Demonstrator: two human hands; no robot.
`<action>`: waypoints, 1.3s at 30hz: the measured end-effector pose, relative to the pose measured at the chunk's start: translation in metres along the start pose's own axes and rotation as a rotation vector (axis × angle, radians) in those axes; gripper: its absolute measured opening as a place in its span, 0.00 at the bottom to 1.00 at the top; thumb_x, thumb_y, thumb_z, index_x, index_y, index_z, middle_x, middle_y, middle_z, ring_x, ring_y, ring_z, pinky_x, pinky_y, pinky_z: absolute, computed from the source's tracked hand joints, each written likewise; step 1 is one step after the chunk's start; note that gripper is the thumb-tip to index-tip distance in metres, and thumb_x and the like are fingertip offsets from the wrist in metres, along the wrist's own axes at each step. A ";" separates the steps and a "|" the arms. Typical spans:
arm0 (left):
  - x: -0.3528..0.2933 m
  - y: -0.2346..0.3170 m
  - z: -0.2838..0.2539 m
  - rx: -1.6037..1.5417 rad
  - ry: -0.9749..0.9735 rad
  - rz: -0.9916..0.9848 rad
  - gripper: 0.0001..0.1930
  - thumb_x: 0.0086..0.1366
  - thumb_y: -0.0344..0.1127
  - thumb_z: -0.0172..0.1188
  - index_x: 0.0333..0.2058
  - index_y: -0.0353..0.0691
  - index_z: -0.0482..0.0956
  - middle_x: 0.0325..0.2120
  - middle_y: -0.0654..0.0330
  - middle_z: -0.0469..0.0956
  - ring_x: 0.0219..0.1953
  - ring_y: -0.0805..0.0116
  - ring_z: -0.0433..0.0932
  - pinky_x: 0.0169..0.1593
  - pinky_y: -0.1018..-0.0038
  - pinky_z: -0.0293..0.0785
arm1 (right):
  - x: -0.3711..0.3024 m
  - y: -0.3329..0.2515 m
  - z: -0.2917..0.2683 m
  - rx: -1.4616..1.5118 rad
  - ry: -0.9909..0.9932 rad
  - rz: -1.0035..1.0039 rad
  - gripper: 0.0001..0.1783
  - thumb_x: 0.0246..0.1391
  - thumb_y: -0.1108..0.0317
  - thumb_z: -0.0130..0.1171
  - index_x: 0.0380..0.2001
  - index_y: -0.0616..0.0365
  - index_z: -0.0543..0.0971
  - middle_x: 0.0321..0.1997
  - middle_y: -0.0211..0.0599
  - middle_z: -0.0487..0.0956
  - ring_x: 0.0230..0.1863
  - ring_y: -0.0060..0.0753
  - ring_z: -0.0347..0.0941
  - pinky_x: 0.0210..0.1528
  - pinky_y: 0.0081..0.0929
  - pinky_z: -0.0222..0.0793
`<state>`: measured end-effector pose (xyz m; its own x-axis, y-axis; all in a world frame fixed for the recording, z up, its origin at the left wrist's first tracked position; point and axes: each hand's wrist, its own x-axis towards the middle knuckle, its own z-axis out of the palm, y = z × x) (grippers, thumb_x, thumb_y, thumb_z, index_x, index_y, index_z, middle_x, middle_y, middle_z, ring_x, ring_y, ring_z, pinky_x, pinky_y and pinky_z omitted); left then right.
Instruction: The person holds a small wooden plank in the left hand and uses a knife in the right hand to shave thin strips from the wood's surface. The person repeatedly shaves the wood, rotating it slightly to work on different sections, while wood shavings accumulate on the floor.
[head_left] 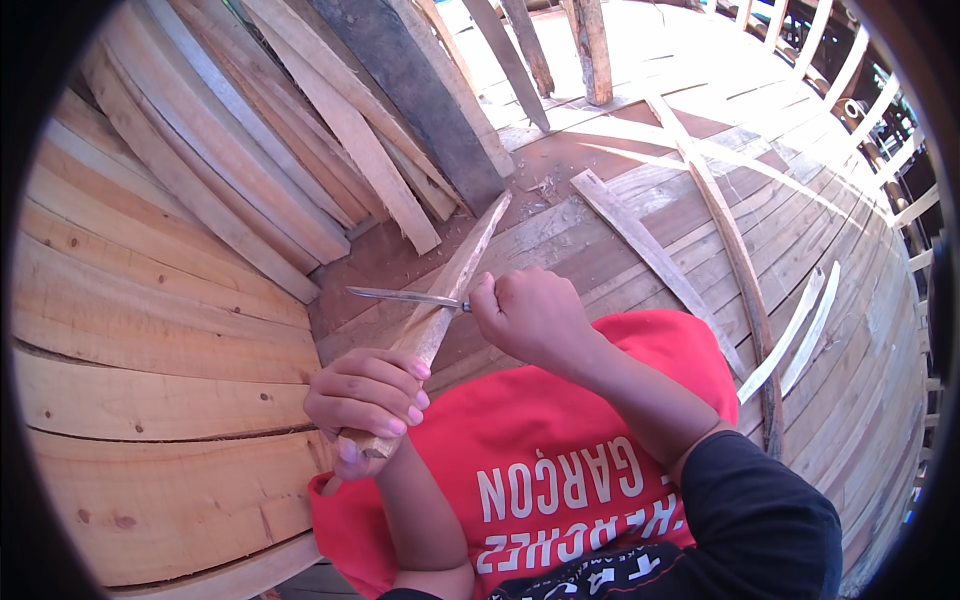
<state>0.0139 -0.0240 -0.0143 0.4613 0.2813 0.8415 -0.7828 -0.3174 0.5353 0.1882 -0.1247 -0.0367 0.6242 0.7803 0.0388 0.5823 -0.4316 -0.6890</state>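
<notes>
Where the middle of the frame meets its left half, a tapering piece of wood (pixel 428 338) slants from lower left up to the right, its narrow end near the foot of a dark upright plank (pixel 405 90). A knife blade (pixel 390 294) crosses it at about mid-length, tip pointing left; whether the edge bites into the wood, I cannot tell.

The left hand (pixel 365 400), left of centre, has its fingers curled round the wood near the lower end, a short stub showing below the grip. Just right of the wood, the right hand (pixel 535 310) is folded into a fist on the knife's handle, most of which is hidden.

Beneath the forearms, red cloth (pixel 560 400) with white lettering spreads over the lower centre, and a dark sleeve (pixel 760 520) covers the right upper arm at lower right.

Wide horizontal planks (pixel 160 390) fill the left side, with leaning boards (pixel 190 130) at upper left. On the plank floor (pixel 545 235), small shavings (pixel 543 187) lie near the dark plank's foot. Right of centre are a short grey board (pixel 640 245), a long bent strip (pixel 722 215) and two pale curved strips (pixel 785 340). Light slats (pixel 850 65) line the upper right edge.
</notes>
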 end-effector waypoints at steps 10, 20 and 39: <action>0.001 0.001 0.002 0.010 0.024 -0.008 0.20 0.65 0.47 0.51 0.23 0.37 0.78 0.18 0.54 0.79 0.21 0.61 0.79 0.35 0.60 0.80 | 0.003 0.002 0.004 0.029 -0.039 -0.005 0.29 0.60 0.56 0.42 0.14 0.66 0.78 0.18 0.56 0.75 0.25 0.60 0.76 0.35 0.51 0.73; 0.000 -0.003 0.002 0.009 -0.059 0.009 0.20 0.65 0.48 0.50 0.25 0.37 0.79 0.18 0.55 0.79 0.22 0.61 0.79 0.36 0.61 0.81 | 0.006 0.000 -0.005 0.027 -0.104 0.039 0.30 0.61 0.54 0.40 0.19 0.68 0.78 0.21 0.58 0.77 0.28 0.62 0.77 0.37 0.51 0.73; -0.017 -0.008 -0.005 0.046 0.295 0.003 0.19 0.63 0.53 0.45 0.27 0.44 0.72 0.20 0.62 0.72 0.25 0.66 0.70 0.39 0.60 0.71 | 0.026 0.029 0.050 0.213 0.043 0.042 0.32 0.65 0.55 0.36 0.16 0.67 0.76 0.18 0.60 0.75 0.27 0.65 0.74 0.35 0.55 0.69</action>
<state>0.0100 -0.0214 -0.0337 0.3127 0.5293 0.7887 -0.7609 -0.3574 0.5415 0.1955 -0.0939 -0.0919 0.6702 0.7413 0.0343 0.4346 -0.3546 -0.8279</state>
